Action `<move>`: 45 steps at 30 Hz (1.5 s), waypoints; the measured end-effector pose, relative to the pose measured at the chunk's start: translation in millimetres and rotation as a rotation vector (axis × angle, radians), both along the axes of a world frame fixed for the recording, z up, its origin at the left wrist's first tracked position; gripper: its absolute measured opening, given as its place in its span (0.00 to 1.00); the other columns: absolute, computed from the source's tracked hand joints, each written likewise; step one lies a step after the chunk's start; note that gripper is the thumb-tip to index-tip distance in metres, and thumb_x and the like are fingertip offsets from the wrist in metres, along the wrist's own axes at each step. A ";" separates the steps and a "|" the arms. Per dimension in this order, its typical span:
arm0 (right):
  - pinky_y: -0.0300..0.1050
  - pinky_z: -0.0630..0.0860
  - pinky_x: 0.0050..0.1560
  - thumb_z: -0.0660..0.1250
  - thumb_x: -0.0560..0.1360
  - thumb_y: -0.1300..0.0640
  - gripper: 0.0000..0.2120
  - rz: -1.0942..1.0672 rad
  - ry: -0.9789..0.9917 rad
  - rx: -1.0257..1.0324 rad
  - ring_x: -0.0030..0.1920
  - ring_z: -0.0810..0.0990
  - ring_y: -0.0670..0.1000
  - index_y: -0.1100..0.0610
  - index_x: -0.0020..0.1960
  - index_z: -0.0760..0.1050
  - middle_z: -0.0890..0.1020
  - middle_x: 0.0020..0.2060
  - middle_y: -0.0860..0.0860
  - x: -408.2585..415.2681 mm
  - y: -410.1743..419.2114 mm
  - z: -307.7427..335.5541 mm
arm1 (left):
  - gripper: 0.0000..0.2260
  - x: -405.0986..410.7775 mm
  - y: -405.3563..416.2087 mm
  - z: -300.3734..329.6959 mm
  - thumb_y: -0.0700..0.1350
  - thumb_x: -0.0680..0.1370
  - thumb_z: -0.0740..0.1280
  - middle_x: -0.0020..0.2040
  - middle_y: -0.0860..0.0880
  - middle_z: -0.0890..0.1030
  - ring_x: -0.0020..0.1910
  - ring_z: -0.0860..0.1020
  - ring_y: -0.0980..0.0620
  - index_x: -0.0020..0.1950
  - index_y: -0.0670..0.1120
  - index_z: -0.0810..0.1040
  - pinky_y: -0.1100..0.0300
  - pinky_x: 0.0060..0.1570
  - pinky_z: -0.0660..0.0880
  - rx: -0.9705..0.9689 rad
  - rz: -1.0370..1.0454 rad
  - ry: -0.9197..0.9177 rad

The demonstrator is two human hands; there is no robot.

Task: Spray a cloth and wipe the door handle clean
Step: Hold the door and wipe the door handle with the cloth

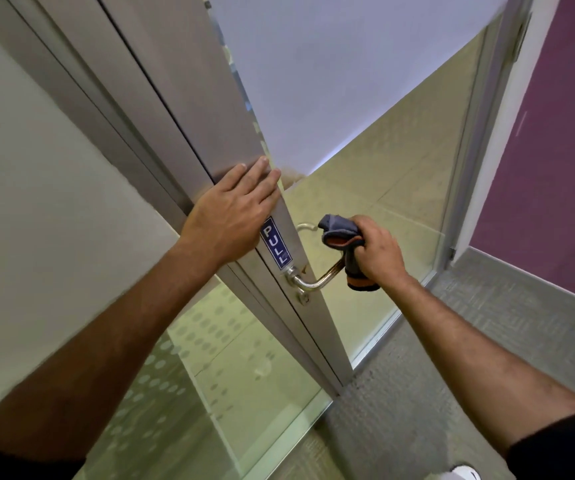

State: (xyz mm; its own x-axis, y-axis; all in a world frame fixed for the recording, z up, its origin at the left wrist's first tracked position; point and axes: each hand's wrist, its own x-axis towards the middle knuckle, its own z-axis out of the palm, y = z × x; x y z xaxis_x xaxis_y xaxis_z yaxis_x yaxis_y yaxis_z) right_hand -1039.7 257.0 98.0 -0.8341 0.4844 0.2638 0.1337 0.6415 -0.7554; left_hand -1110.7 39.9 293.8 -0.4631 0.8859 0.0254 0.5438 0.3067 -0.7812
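A: How are the hands being used?

B: The left hand (236, 209) is being pressed flat and unclenched against the door edge (230, 133), at ten o'clock from the handle. The right hand (378, 252) is being clenched around the cloth (339, 233), which is being wrapped over the door handle (317, 280) at centre.

A: How is the wiping best done?

B: The cloth is probably best slid along the whole lever while the door is being steadied. Both forearms are being extended forward.
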 end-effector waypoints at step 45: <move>0.54 0.73 0.70 0.61 0.81 0.67 0.20 -0.272 0.168 -1.177 0.67 0.77 0.56 0.53 0.71 0.68 0.79 0.65 0.55 -4.0 -148.9 -92.3 | 0.30 -3.0 0.0 -3.3 0.53 0.81 0.49 0.83 0.40 0.55 0.82 0.53 0.38 0.81 0.41 0.57 0.43 0.79 0.51 -0.035 -0.021 0.050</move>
